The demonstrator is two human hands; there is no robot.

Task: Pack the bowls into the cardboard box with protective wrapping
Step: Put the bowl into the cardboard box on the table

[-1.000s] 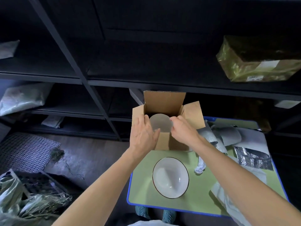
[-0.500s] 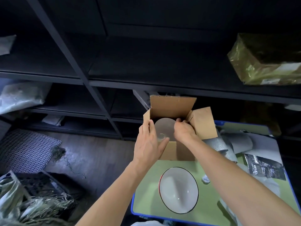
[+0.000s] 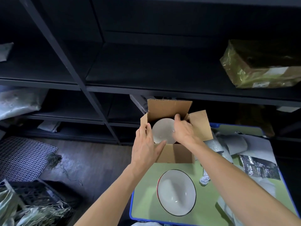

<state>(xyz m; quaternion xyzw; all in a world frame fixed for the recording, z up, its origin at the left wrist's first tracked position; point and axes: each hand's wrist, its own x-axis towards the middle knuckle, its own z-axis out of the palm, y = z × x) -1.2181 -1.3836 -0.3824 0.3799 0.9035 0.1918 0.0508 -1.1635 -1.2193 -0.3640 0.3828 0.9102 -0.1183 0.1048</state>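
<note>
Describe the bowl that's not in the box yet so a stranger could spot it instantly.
Find the green tabletop with a blue edge, low and right of centre. On it, nearer the person than the open brown cardboard box, sits a round white ceramic bowl with a thin dark rim. Unlike the other white bowl inside the box, it stands alone, untouched.

Cardboard box (image 3: 175, 154) mouth nearly filled: bowl (image 3: 162, 132) inside, held by left hand (image 3: 146, 147) and right hand (image 3: 185, 131). Rear flap upright, right flap splayed. Second bowl (image 3: 176, 192) blocks the table (image 3: 146, 201) just before the box. Wrapping sheets (image 3: 236, 142) crowd the right side. Bare strip left of second bowl.
</note>
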